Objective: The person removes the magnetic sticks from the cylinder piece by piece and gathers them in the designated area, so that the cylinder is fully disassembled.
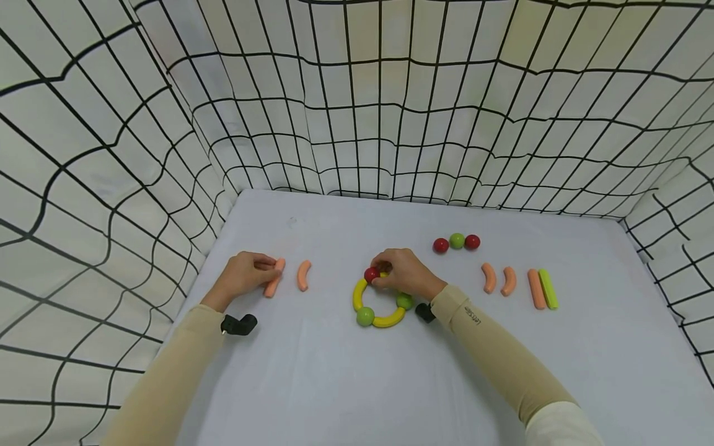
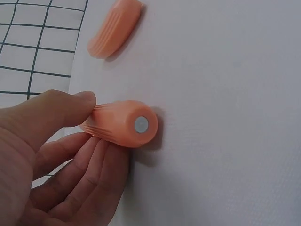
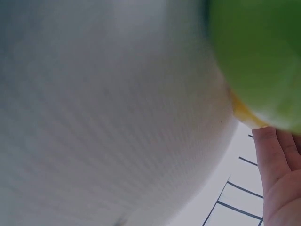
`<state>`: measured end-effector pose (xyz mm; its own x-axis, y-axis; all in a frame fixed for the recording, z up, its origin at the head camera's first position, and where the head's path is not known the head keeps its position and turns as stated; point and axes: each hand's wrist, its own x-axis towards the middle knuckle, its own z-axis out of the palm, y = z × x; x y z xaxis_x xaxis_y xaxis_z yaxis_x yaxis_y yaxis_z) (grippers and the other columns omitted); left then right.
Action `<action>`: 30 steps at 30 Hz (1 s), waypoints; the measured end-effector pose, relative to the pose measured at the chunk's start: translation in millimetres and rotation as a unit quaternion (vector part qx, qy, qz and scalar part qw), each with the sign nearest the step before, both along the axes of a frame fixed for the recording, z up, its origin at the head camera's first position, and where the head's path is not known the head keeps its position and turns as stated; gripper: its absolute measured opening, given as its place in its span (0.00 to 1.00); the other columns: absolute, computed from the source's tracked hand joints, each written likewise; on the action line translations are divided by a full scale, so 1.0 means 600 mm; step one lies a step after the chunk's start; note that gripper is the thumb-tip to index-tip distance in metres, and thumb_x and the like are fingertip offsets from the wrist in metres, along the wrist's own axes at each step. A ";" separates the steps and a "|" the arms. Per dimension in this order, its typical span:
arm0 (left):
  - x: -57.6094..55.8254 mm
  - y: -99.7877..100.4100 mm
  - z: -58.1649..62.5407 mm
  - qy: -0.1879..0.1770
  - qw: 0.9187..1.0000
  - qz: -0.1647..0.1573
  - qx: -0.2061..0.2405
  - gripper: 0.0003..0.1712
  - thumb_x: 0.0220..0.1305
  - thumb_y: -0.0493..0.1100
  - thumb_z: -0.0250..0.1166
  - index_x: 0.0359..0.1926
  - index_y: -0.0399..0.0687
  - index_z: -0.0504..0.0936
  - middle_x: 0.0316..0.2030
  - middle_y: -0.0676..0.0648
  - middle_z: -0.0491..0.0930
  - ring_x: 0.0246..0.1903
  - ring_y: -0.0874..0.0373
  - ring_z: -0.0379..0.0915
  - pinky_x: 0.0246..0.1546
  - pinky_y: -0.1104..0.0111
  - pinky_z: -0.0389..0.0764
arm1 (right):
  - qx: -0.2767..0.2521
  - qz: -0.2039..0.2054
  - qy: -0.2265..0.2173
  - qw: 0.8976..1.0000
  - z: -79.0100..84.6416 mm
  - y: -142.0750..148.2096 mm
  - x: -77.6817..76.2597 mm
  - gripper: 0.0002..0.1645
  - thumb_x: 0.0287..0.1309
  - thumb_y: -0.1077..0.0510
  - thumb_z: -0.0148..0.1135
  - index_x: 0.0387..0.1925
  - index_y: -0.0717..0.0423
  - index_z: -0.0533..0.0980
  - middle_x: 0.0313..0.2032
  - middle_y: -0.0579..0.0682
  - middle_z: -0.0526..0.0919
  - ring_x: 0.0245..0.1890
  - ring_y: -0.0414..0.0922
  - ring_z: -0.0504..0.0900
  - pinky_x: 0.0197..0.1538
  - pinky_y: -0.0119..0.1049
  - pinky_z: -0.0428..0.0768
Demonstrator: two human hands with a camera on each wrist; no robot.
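My left hand (image 1: 248, 272) pinches a straight orange stick (image 1: 274, 280) at the table's left side. In the left wrist view the stick (image 2: 120, 123) shows a round grey disc on its end, with the thumb above and fingers beneath. A curved orange piece (image 1: 304, 275) lies just right of it. My right hand (image 1: 406, 272) pinches a red ball (image 1: 372, 275) at the top of a ring of curved yellow pieces (image 1: 389, 319) and green balls (image 1: 365, 316). Part of the ring is hidden by that hand. A green ball (image 3: 263, 61) fills the right wrist view's corner.
Two red balls (image 1: 440, 246) flank a green one (image 1: 457, 241) at the back right. Farther right lie two curved orange pieces (image 1: 489, 278), an orange stick (image 1: 537, 288) and a light green stick (image 1: 548, 288). Black netting (image 1: 379, 108) over white sheeting borders the white table (image 1: 334, 384).
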<state>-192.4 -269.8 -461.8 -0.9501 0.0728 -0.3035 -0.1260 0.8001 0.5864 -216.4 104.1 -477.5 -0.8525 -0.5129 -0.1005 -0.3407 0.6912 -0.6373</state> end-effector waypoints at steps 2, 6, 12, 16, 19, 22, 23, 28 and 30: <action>0.001 -0.002 0.001 0.001 1.000 -0.001 0.000 0.32 0.69 0.55 0.67 0.63 0.37 0.80 0.57 0.36 0.85 0.59 0.41 0.80 0.58 0.51 0.81 | 0.000 0.000 -0.002 1.000 0.002 -0.001 0.001 0.20 0.57 0.54 0.77 0.50 0.54 0.85 0.44 0.48 0.87 0.44 0.43 0.81 0.53 0.35 0.85; 0.005 -0.004 0.005 0.001 1.000 0.000 -0.003 0.32 0.69 0.56 0.67 0.64 0.38 0.80 0.58 0.36 0.85 0.58 0.41 0.80 0.58 0.50 0.81 | -0.002 -0.004 -0.013 1.000 0.005 -0.001 0.003 0.20 0.57 0.54 0.77 0.50 0.55 0.85 0.44 0.48 0.87 0.44 0.43 0.81 0.53 0.36 0.85; 0.013 -0.007 0.016 0.018 1.000 0.003 -0.013 0.31 0.69 0.55 0.66 0.63 0.38 0.80 0.55 0.37 0.86 0.51 0.46 0.83 0.50 0.58 0.82 | -0.005 -0.008 -0.020 1.000 0.004 0.000 0.005 0.20 0.58 0.54 0.76 0.51 0.54 0.84 0.44 0.48 0.86 0.44 0.43 0.80 0.53 0.36 0.85; 0.017 -0.009 0.022 0.038 0.999 0.008 -0.016 0.28 0.70 0.54 0.65 0.62 0.39 0.81 0.53 0.38 0.87 0.51 0.46 0.83 0.51 0.57 0.82 | -0.002 -0.002 -0.013 1.000 0.003 0.001 0.005 0.21 0.58 0.53 0.76 0.52 0.54 0.84 0.44 0.48 0.86 0.44 0.44 0.80 0.53 0.35 0.85; 0.019 -0.005 0.024 0.050 0.999 0.007 -0.008 0.27 0.70 0.53 0.65 0.61 0.39 0.82 0.53 0.37 0.87 0.53 0.44 0.83 0.54 0.53 0.83 | 0.002 0.002 -0.007 1.000 0.001 0.002 0.005 0.21 0.59 0.53 0.76 0.53 0.53 0.84 0.44 0.47 0.86 0.44 0.43 0.80 0.52 0.35 0.85; 0.021 0.001 0.024 0.055 0.998 0.001 0.001 0.28 0.71 0.54 0.66 0.62 0.39 0.81 0.54 0.37 0.86 0.56 0.43 0.83 0.57 0.51 0.82 | 0.008 0.005 -0.003 1.000 0.001 0.003 0.006 0.21 0.59 0.52 0.76 0.53 0.53 0.84 0.44 0.47 0.86 0.44 0.43 0.79 0.52 0.34 0.85; 0.022 0.003 0.024 0.058 0.998 -0.001 0.004 0.28 0.71 0.54 0.66 0.62 0.39 0.81 0.55 0.37 0.86 0.56 0.42 0.83 0.58 0.50 0.82 | 0.010 0.005 -0.003 1.000 0.002 0.003 0.006 0.21 0.59 0.52 0.76 0.53 0.54 0.84 0.44 0.47 0.86 0.44 0.43 0.80 0.53 0.35 0.85; 0.026 0.013 0.025 0.090 0.996 -0.018 0.013 0.25 0.72 0.54 0.66 0.59 0.42 0.83 0.52 0.40 0.88 0.55 0.44 0.83 0.57 0.53 0.81 | 0.015 0.006 -0.009 1.000 0.009 0.004 0.009 0.24 0.60 0.52 0.75 0.56 0.53 0.82 0.48 0.48 0.86 0.48 0.43 0.81 0.56 0.36 0.86; 0.029 0.020 0.028 0.106 0.994 -0.026 0.018 0.23 0.71 0.52 0.66 0.58 0.43 0.83 0.50 0.41 0.88 0.54 0.45 0.83 0.54 0.55 0.81 | 0.011 0.004 -0.013 1.000 0.016 0.005 0.011 0.25 0.60 0.53 0.75 0.58 0.53 0.81 0.50 0.48 0.86 0.50 0.44 0.82 0.58 0.38 0.86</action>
